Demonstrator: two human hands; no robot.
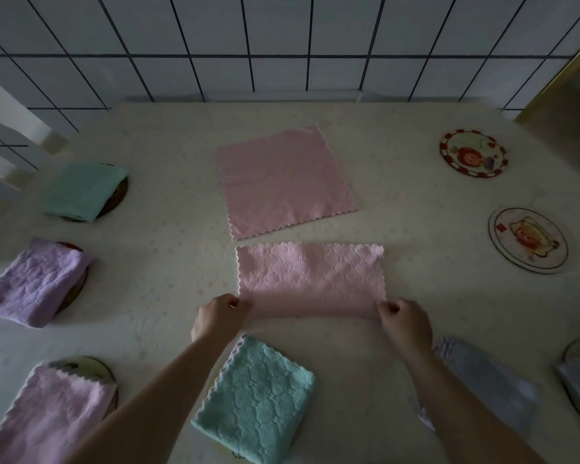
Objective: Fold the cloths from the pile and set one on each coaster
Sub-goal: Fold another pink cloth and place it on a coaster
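Pink cloth [310,279], folded once into a long rectangle, is laid flat near the middle of the table [432,316], its scalloped edges turned away from the person and its fold along the near side. The near left corner is pinched by the left hand [220,316], fingers curled in against the thumb; the near right corner is pinched in the same way by the right hand [406,321]. Both forearms are stretched forward from the bottom of the view, with the wrists held low over the table.

Just beyond the folded piece, an unfolded pink cloth [283,180] is spread flat, close to it but apart. A folded teal cloth [255,400] is seen between the forearms, partly crossed by the left one. A grey cloth [489,380] is partly hidden under the right forearm.

On the left, three coasters are largely covered by folded cloths: a green cloth [82,190], a lilac cloth [34,283] and a nearer pink folded cloth [52,413]. On the right, two bare coasters are seen, the far coaster [472,157] and the near coaster [528,239], each printed with a cartoon figure. A tiled wall [282,45] is set behind the table.
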